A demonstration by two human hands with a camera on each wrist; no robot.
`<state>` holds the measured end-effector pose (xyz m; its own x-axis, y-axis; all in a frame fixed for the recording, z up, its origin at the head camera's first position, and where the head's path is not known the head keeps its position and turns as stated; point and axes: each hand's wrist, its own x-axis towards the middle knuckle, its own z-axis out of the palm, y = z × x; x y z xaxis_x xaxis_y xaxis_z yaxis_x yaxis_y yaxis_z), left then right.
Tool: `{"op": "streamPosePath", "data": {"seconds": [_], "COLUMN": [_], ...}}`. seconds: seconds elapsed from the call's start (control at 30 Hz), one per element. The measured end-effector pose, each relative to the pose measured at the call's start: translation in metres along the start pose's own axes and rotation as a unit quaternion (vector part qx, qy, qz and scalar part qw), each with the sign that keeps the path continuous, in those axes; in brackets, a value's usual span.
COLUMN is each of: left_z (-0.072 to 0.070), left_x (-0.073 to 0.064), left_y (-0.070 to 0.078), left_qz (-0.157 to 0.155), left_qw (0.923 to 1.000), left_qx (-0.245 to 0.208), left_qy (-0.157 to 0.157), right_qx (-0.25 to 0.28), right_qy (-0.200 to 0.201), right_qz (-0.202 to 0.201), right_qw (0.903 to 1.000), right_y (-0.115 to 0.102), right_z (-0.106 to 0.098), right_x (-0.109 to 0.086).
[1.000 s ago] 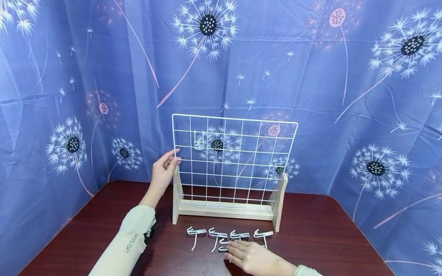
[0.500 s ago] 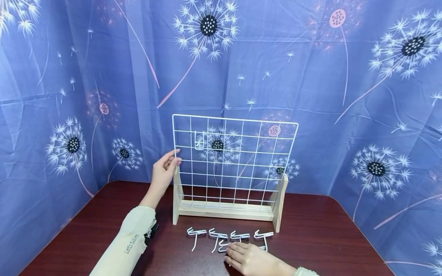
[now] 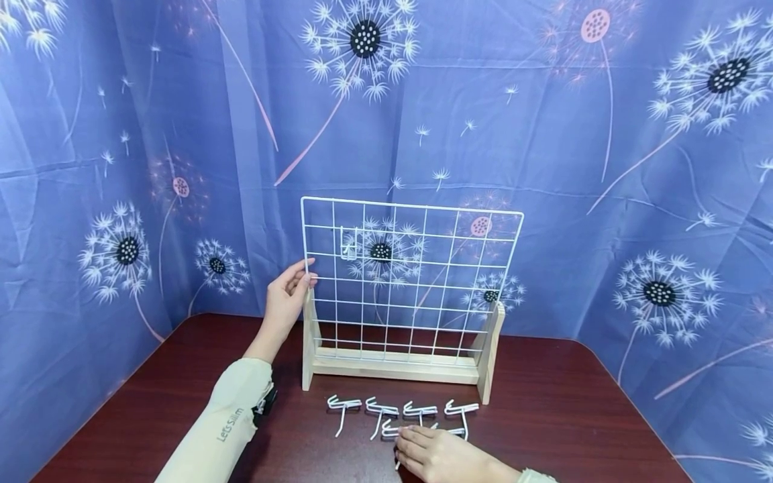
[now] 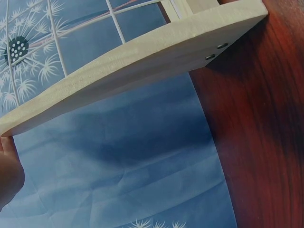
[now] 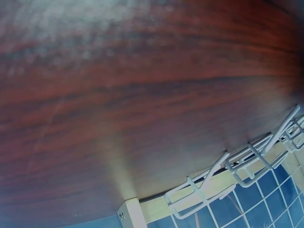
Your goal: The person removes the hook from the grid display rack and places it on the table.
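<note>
A white wire grid panel (image 3: 410, 268) stands upright between the light wooden side pieces of its stand (image 3: 395, 369). My left hand (image 3: 286, 295) pinches the panel's left edge just above the wooden upright; in the left wrist view only part of that hand (image 4: 9, 171) shows. One white wire hook (image 3: 349, 243) hangs on the upper left of the grid. In front of the stand, my right hand (image 3: 437, 456) has its fingers bent over another white wire hook (image 3: 389, 429), whose end pokes out at the left. My right thumb is hidden. More hook ends show past the knuckles.
Several white wire hooks (image 3: 344, 404) lie in a row on the dark red table (image 3: 561, 402), between the stand and my right hand. The right wrist view shows hooks (image 5: 190, 194) close up. A blue dandelion-print curtain (image 3: 543, 154) encloses the back and sides.
The hook under my right fingers has shifted and turned slightly, and its prong now shows below the fingertips. My left hand stays at the panel's edge.
</note>
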<state>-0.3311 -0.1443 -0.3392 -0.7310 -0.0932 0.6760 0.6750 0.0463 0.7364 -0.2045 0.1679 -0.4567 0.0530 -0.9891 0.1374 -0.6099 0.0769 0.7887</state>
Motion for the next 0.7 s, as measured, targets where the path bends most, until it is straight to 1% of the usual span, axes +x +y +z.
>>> {"op": "streamPosePath", "data": {"seconds": [0.1,0.2,0.3,0.47,0.57,0.7], "left_z": [0.001,0.002,0.003,0.002,0.002,0.000], "left_x": [-0.002,-0.003,-0.002,-0.001,-0.001,0.000], "left_y": [0.013,0.016,0.017,0.016,0.014,0.000], "left_qz": [-0.001,-0.006,-0.010,-0.005,-0.001,-0.008], "left_qw": [1.0000,1.0000,0.9999,0.9999,0.9999,1.0000], "left_qx": [0.003,0.008,0.009,0.013,0.013,0.005], "left_qy": [-0.002,-0.002,-0.002,-0.003,-0.004,0.003], "right_qx": [0.001,0.004,0.003,0.002,0.003,0.017], "right_qy": [0.005,0.012,0.013,0.011,0.022,0.038], "right_qz": [-0.003,-0.003,-0.001,0.009,0.017,0.043], "right_qw": [1.0000,0.9999,0.9999,0.9999,0.9996,0.9982], "right_y": [0.000,0.001,0.001,0.004,0.006,0.009], "right_z": [0.000,0.000,-0.001,-0.003,-0.005,-0.009], "right_x": [-0.001,-0.001,-0.003,-0.004,-0.003,0.001]}}
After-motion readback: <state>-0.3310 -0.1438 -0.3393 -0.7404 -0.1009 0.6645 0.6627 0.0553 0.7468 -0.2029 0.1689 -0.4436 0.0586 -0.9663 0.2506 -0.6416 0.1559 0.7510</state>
